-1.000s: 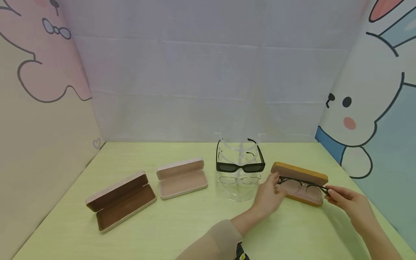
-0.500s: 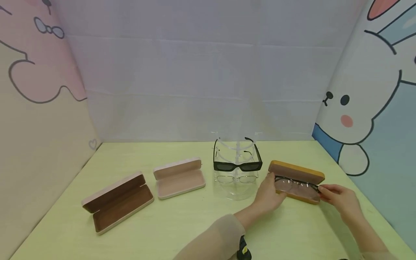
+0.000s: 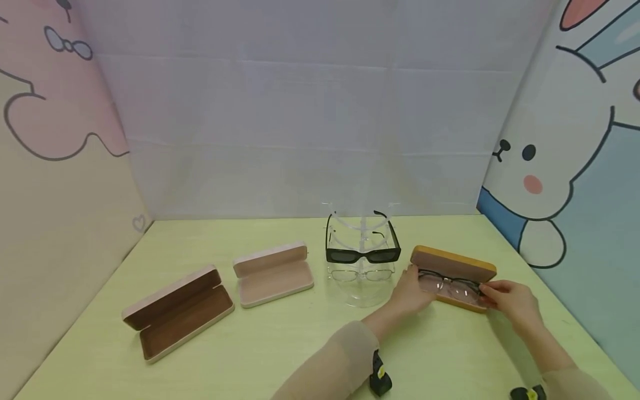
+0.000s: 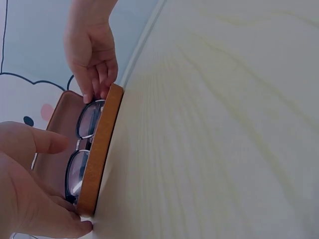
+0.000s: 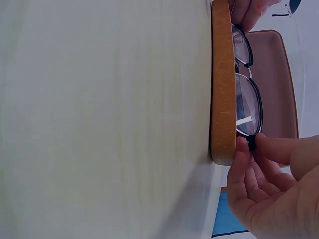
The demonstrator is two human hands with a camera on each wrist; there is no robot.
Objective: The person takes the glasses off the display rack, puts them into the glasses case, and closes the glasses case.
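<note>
Lying farthest left, brown-lined eyeglass case (image 3: 187, 318): resting open and slantwise on the pale yellow-green tabletop (image 3: 240, 366), its raised lid leaning toward the back.

Pink-lined eyeglass case (image 3: 276, 282): also resting open, lying just to the right of the first and slightly farther back.

Clear display stand (image 3: 364, 299): bearing two pairs near the table's middle; black rectangular sunglasses (image 3: 363, 255) are facing forward, and wire-rimmed eyeglasses (image 3: 345, 275) are sitting directly below them.

Left hand (image 3: 409, 291): reaching from a beige sleeve (image 3: 330, 355) with a black wrist strap (image 3: 380, 379); its fingers are touching the left end of an orange-brown eyeglass case (image 4: 103, 149), while the thumb is standing apart from the lenses in the left wrist view. Whether this hand is gripping anything cannot be told.

Orange-brown eyeglass case: lying open between the two hands, its lid leaning back.

Black-framed eyeglasses (image 5: 251, 99): sitting in that case's bottom shell, spanning most of its length; in both wrist views the rims are rising above the front wall.

Right hand (image 3: 515, 304): pinching the right corner of the black-framed eyeglasses between thumb and finger, beside the case's right end.

White rabbit print (image 3: 542, 172): covering the wall at far right.
</note>
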